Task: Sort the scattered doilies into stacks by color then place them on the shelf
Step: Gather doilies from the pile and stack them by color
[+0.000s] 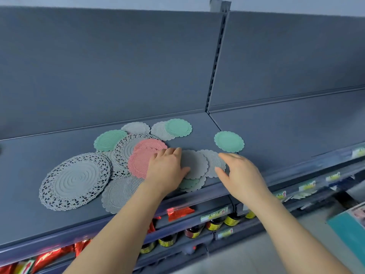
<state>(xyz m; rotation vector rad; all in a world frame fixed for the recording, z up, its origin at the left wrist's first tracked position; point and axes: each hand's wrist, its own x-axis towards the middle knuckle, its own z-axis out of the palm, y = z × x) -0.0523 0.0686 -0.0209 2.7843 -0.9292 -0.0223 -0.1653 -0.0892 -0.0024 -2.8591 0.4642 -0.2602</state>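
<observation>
- Left hand (166, 167) lay flat, palm down, fingers straight, gripping nothing. It rested where the pink doilies (139, 163) met a small grey doily (195, 163), thumb out over the grey one.
- Right hand (244, 175) was also open, fingers straight, thumb spread. Its fingertips were at the edge of a second grey doily (212, 160); contact could not be told.
- All doilies lay scattered and unsorted on the top shelf (276, 133), many overlapping.
- The two pink ones overlapped each other, on top of a lacy grey doily (126, 148).
- A large lacy doily (75, 180) sat far left, near the front edge.
- A back-left green doily (109, 140) overlapped the lacy grey one's edge.
- A back green doily (178, 127) lay on a ribbed grey doily (160, 131).
- A lone green doily (229, 141) sat to the right, apart from the pile.
- A hidden green doily (188, 183) peeked out under grey ones below the left thumb.
- Lower shelves held dark jars (215, 224) with yellow labels and red packets (179, 212).
</observation>
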